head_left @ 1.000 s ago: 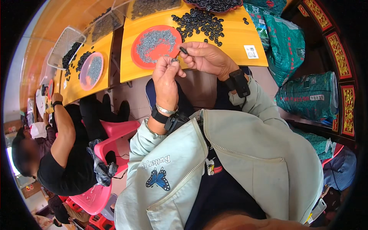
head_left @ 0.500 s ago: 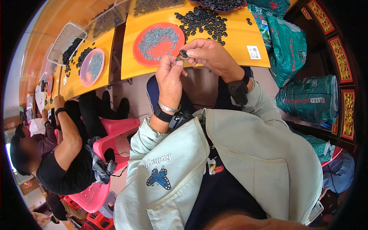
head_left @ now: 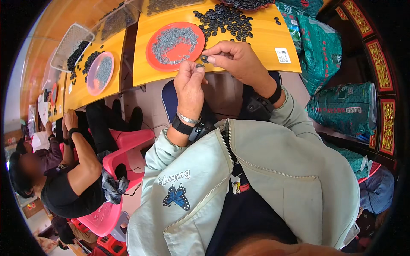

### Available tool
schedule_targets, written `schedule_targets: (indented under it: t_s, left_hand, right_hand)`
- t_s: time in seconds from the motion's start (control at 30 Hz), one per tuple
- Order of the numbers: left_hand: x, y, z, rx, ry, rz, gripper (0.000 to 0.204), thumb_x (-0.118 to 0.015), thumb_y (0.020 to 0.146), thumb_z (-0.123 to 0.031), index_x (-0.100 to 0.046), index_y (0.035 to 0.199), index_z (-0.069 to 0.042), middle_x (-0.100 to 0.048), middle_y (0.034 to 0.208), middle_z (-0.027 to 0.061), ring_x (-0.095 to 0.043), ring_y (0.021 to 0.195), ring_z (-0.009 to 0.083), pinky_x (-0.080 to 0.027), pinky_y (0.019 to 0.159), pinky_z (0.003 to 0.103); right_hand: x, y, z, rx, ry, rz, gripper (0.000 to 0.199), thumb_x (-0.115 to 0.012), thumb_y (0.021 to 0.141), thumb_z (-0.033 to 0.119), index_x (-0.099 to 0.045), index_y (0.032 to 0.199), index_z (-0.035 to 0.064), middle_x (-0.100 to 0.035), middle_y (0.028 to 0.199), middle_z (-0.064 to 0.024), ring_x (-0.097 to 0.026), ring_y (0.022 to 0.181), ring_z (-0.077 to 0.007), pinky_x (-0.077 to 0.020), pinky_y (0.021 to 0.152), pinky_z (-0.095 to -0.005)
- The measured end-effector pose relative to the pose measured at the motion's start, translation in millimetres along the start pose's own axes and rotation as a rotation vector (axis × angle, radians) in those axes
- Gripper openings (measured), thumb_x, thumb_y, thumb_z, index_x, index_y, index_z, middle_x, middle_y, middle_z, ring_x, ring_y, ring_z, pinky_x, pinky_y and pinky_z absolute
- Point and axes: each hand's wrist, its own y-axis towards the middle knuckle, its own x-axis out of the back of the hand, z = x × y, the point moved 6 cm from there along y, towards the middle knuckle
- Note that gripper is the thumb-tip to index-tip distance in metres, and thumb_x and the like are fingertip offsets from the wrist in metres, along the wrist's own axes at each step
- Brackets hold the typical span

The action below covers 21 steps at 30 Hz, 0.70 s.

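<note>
One black oval [head_left: 205, 59] is clamped in my right hand's [head_left: 240, 63] fingers, a small piece [head_left: 200, 66] in my left hand's [head_left: 189, 85], by the bench's [head_left: 265, 40] near edge; a loose pinch could drop either.

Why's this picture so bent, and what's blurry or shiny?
In the head view, the fisheye lens bows the red-gold panels near the rim; the co-worker's face is blurred; the green bags shine; the black piece in the right hand shows little detail.

A yellow table [head_left: 260, 42] bears a red plate [head_left: 165, 67] and loose black pieces [head_left: 226, 22].
</note>
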Motion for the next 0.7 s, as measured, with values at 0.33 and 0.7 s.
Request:
schedule_targets:
  t_s: [0.33, 0.7]
  left_hand:
    - [-1.7, -0.8, 4.1, -0.008, -0.044, 0.016, 0.01, -0.051, 0.088, -0.007, -0.048, 0.081, -0.001, -0.047, 0.069, 0.0, -0.045, 0.057, 0.0072, -0.04, 0.053, 0.021]
    - [-2.7, -2.0, 4.5, -0.011, -0.016, 0.007, 0.01, -0.051, 0.088, -0.007, -0.048, 0.08, -0.001, -0.047, 0.069, -0.0001, -0.044, 0.057, 0.0069, -0.04, 0.054, 0.022]
  right_hand:
    - [0.6, -0.9, -21.8, -0.159, 0.248, 0.035, 0.02, -0.061, 0.084, 0.008, -0.065, 0.102, -0.0003, -0.062, 0.079, 0.0012, -0.055, 0.07, -0.002, -0.0448, 0.063, -0.0164]
    - [-1.6, -3.0, -15.8, -0.052, 0.093, 0.017, 0.019, -0.059, 0.085, 0.004, -0.065, 0.102, -0.001, -0.064, 0.086, -0.0006, -0.057, 0.078, -0.0026, -0.0462, 0.07, -0.0169]
